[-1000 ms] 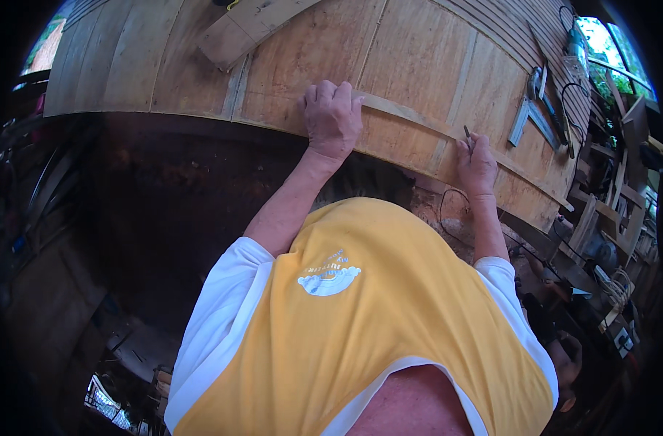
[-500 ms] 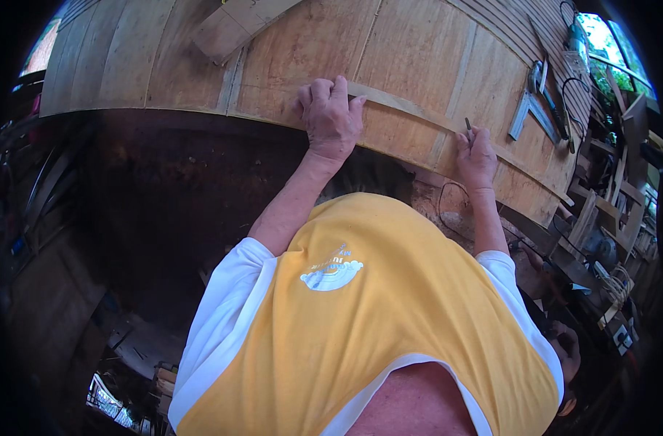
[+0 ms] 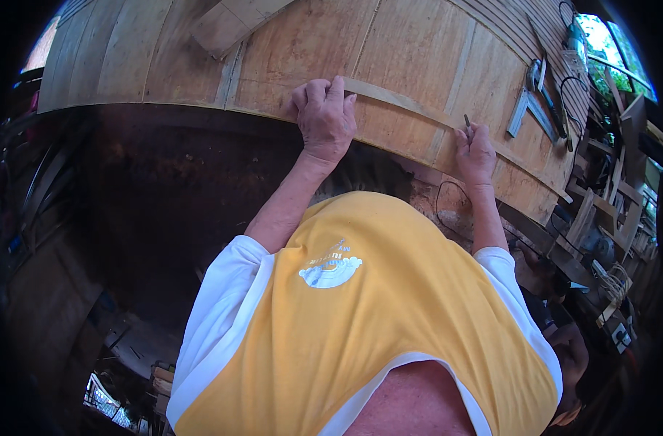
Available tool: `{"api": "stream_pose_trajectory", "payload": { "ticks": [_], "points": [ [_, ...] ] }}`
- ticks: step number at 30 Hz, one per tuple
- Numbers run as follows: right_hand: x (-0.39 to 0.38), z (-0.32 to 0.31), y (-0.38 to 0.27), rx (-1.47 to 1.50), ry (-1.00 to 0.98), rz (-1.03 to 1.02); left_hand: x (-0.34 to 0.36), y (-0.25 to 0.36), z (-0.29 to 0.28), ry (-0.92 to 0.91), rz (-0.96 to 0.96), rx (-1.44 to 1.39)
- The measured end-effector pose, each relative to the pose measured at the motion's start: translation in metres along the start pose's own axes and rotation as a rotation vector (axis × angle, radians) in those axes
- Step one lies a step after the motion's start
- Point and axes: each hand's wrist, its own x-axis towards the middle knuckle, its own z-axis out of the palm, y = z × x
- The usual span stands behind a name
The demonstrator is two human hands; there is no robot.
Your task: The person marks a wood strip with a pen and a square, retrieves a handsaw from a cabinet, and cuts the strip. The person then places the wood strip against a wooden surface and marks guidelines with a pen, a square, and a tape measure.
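Note:
A long thin wooden strip (image 3: 404,103) lies along the near edge of a brown wooden panel (image 3: 302,51). My left hand (image 3: 323,120) is closed over the strip's left end, fingers curled and thumb against it; the strip's end is hidden under the hand. Farther right, my right hand (image 3: 477,156) pinches a short dark pencil-like stick (image 3: 467,120), its end poking up above the fingers. That hand rests at the strip, covering part of it, and the strip's right end shows beyond.
A metal square (image 3: 519,114) and other hand tools (image 3: 552,109) lie on the panel at right. A wider board (image 3: 226,29) sits at the far left. Scrap wood (image 3: 615,203) and cables (image 3: 451,190) clutter the right side. Beside my right sleeve, part of another person (image 3: 568,352) shows.
My left hand has slid slightly left along the panel's edge. My right hand stays nearly in place, still pinching the stick. The whole view has shifted a little.

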Motion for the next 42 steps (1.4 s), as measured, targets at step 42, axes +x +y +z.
{"api": "stream_pose_trajectory", "payload": {
  "ticks": [42],
  "points": [
    [-0.020, -0.008, -0.045, -0.016, -0.231, -0.117, 0.006, -0.027, -0.009, -0.201, 0.313, -0.320]
  ]
}}
